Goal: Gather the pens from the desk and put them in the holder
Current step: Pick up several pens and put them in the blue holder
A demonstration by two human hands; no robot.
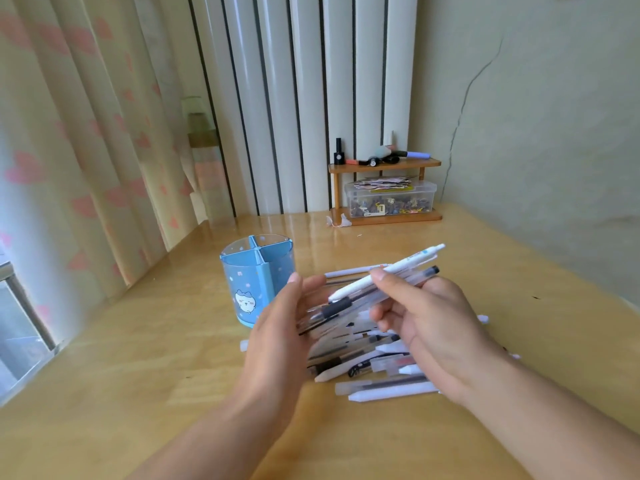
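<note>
I'm looking down on a wooden desk (145, 368) with the blue holder (257, 277) standing upright left of centre, its four compartments open at the top and, as far as I can see, nothing in them yet. Right of it and nearer to me lies a loose pile of pens (374, 362), mostly white and clear barrels crossing each other. Above that pile my right hand (426, 327) grips a small bundle of pens (384, 282), thumb over the top and fingers curled beneath; the bundle's long axis runs from lower left to upper right, nearly level, with the near ends pointing toward the holder. My left hand (280, 327) sits between bundle and holder, palm turned inward, fingers fairly straight and touching the left ends of the pens; I can't tell if it truly pinches any. So the holder lies left of and slightly beyond the bundle, closer to the left hand. I judge the bundle must be tipped upright before it can drop into a compartment.
</note>
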